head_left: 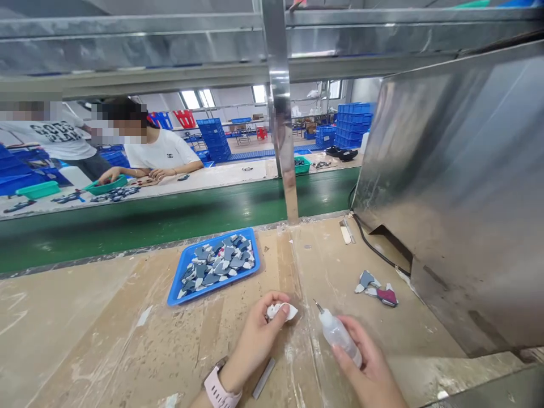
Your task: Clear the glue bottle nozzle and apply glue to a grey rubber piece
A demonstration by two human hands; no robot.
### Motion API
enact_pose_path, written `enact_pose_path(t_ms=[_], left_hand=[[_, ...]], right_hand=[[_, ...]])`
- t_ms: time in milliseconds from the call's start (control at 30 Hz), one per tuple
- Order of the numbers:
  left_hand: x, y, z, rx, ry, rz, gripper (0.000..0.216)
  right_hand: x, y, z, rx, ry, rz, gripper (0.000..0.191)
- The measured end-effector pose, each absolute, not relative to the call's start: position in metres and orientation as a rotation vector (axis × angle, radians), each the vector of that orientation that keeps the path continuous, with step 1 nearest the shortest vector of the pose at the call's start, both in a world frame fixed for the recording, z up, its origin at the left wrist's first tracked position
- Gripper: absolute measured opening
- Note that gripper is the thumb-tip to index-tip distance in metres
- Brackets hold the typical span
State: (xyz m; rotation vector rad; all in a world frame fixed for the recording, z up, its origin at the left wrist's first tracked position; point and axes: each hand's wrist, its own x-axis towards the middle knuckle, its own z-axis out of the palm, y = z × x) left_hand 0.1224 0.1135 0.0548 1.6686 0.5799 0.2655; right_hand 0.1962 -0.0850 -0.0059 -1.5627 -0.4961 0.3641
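Note:
Between the thumb and fingers of my left hand [264,323] is a small white piece [290,311]; most of it is covered by the fingers, so its kind is unclear. My right hand [365,351] grips a translucent squeeze bottle [339,335] with a thin metal needle tip, tilted up and to the left toward the white piece, with a gap between them. Beyond my left hand lies a blue tray [170,296] heaped with grey-blue and white flat pieces [227,259]. To the right rest a grey-and-white piece [366,280] and a dark red one [386,296].
A flat metal bar [264,378] lies beside my left wrist. A large metal housing [459,209] stands at right, with a black cable [374,245] along it. A metal post [285,141] rises before the green conveyor belt [161,218]. Across it, a person [159,150] handles pieces.

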Motion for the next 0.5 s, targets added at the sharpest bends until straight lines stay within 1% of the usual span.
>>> enact_pose_path(t_ms=[133, 233, 367, 500], left_hand=[[0.151, 0.121, 0.067, 1.934, 0.477, 0.261, 0.024], [0.195, 0.131, 0.074, 2.113, 0.392, 0.293, 0.017], [0.26, 0.141, 0.074, 2.338, 0.319, 0.35, 0.021], [0.288, 0.122, 0.075, 2.514, 0.193, 0.378, 0.024]], right_hand=[[0.205, -0.079, -0.006, -1.4, -0.396, 0.384, 0.046], [0.218, -0.075, 0.005, -1.467, -0.476, 0.419, 0.041], [0.236, -0.079, 0.026, -1.699, -0.62, 0.342, 0.031], [0.244, -0.098, 0.032, -1.744, -0.563, 0.212, 0.03]])
